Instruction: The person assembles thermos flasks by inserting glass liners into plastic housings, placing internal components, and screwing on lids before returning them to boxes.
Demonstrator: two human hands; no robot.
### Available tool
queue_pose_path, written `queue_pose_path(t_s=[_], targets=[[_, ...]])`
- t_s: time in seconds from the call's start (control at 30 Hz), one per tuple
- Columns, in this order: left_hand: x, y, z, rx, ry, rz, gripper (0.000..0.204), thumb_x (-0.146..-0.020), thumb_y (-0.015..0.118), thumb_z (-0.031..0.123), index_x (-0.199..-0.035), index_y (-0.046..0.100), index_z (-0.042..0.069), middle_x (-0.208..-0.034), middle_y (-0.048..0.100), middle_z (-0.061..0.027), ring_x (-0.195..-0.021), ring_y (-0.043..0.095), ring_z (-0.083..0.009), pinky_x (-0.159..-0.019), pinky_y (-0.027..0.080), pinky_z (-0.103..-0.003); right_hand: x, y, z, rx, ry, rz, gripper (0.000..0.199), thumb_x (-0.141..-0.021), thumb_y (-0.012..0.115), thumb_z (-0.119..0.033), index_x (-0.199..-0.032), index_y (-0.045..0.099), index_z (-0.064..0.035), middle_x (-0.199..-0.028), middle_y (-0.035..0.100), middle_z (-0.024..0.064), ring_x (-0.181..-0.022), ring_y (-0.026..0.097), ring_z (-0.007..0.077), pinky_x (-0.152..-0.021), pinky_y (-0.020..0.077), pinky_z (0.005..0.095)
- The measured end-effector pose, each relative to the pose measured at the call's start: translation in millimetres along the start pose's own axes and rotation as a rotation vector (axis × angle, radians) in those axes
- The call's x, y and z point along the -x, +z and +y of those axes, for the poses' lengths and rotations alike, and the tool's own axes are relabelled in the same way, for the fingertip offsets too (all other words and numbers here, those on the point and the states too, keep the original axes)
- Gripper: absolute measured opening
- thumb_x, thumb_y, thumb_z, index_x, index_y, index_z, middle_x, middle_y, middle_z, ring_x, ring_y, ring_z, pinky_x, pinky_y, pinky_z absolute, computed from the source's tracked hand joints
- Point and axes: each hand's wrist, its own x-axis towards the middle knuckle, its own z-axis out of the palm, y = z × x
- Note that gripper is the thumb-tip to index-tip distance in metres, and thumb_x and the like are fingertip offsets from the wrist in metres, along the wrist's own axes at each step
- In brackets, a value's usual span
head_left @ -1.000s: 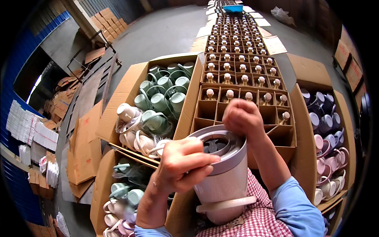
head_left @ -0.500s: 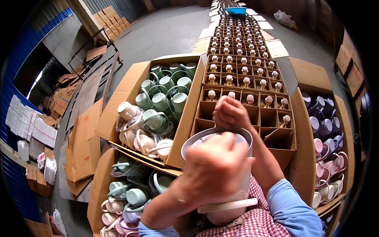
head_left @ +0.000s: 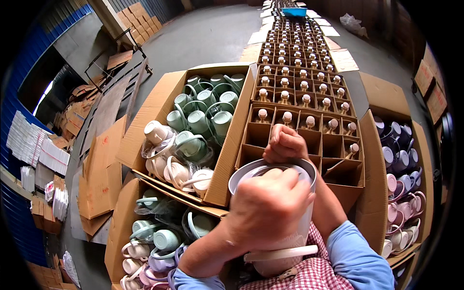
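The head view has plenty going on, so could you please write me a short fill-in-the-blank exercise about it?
1. The ____ hand covers part of the opening of the pale container, while the right hand is near its rim.
2. The basin among the far rows of bottles is ____.
3. In the large box left of the bottles, whitish cups lie nearer the person than the ____ ones.

Missing words: left; blue; green.

grey floor | blue ribbed wall, left | dark opening (bright slit inside) | pale post, upper left
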Motion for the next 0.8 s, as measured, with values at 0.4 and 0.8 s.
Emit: queue_pose_path(t_s=[0.4,0.8], targets=[[2,10,-14,0.116,0.06,0.046,0.023,-0.069,0.071,0.02,-0.072,0.052,0.008,-0.062,0.045,-0.0045,-0.056,0.054,-0.0215,-0.047,0.042,-0.033,5,-13,-1,0.293,0.077,0.302,0.017,-0.091,0.053,-0.018,-0.087,0.058,-0.0024,-0.045,0.038,-0.0038,-0.036,0.028,0.0062,-0.043,0.0317,0.0256],[108,62,-247,0.468,-1.228,0.428,0.009,-0.079,0.062,0.008,-0.083,0.067,0.001,-0.066,0.062,-0.0014,-0.052,0.056,-0.0083,-0.047,0.047,-0.023,7,-15,-11,0.456,0.048,0.284,0.018,-0.094,0.049,-0.016,-0.087,0.056,-0.0014,-0.043,0.031,-0.0052,-0.038,0.024,0.0076,-0.041,0.0221,0.0258]])
